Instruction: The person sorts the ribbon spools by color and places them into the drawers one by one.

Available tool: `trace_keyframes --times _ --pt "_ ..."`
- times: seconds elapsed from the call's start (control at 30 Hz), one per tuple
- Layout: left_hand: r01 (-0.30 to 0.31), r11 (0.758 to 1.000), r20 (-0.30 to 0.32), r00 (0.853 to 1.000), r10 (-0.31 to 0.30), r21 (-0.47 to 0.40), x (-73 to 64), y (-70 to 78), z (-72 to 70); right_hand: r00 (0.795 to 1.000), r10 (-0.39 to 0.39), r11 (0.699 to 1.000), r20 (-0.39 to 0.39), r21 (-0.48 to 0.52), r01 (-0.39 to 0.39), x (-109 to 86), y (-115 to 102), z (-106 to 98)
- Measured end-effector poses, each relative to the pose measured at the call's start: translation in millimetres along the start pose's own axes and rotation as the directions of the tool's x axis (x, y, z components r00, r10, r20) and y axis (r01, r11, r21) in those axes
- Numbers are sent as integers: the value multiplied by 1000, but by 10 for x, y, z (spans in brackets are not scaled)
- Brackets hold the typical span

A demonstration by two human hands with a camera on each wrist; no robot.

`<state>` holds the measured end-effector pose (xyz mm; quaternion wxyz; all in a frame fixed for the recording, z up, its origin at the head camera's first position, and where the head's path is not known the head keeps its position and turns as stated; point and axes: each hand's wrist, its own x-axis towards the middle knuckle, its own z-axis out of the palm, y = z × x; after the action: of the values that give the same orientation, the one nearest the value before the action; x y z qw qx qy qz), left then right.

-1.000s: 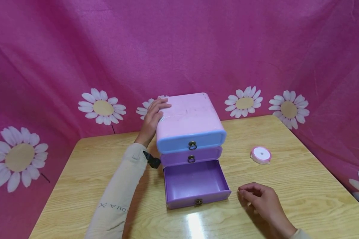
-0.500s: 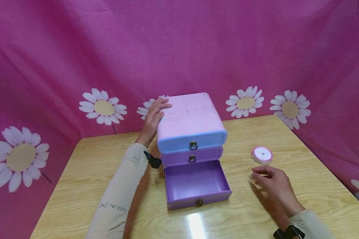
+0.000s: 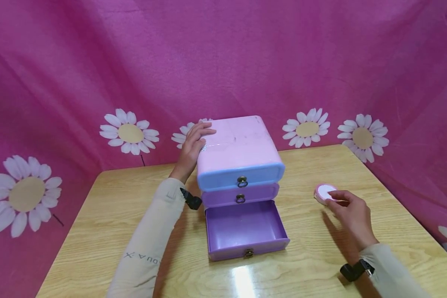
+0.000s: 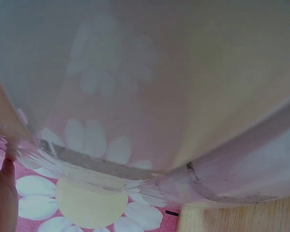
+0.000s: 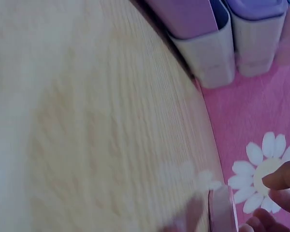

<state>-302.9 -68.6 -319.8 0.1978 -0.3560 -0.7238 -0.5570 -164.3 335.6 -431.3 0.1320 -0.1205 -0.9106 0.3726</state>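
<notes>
A small plastic drawer unit (image 3: 242, 145) with a pink top stands on the table, its blue and upper purple drawers pushed in. Its bottom purple drawer (image 3: 242, 227) is pulled out, with nothing inside. My left hand (image 3: 190, 151) rests on the unit's top left edge, fingers spread over the top; the left wrist view shows the unit's side (image 4: 111, 87) very close. To the right lies a white ribbon spool (image 3: 323, 192) with a pink edge. My right hand (image 3: 352, 213) is right at it, thumb and index fingertips overlapping its near right side. In the right wrist view the spool (image 5: 222, 210) stands beside my loosely bent fingers (image 5: 282, 178).
The wooden table (image 3: 126, 215) runs up to a pink cloth backdrop (image 3: 223, 62) with daisies behind and at both sides. A black wrist camera (image 3: 354, 271) sits at my right sleeve, another camera (image 3: 191, 200) by the unit's left side.
My right hand has moved away from beside the open drawer, rightward and farther back, to the ribbon spool. My left hand stays on the drawer unit.
</notes>
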Motion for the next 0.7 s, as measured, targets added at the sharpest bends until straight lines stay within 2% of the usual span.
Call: trace_keyframes --times 0.17,0.43,0.7 --pt "20 1000 3 1000 -20 0 3 2 5 999 -1 1000 34 -10 2 114 57 0" --pt "53 999 9 999 -53 0 1 7 5 997 -48 991 66 -122 56 304 147 53" --pt "57 998 5 998 -57 2 -6 -1 -1 992 -47 990 116 -124 61 390 192 103"
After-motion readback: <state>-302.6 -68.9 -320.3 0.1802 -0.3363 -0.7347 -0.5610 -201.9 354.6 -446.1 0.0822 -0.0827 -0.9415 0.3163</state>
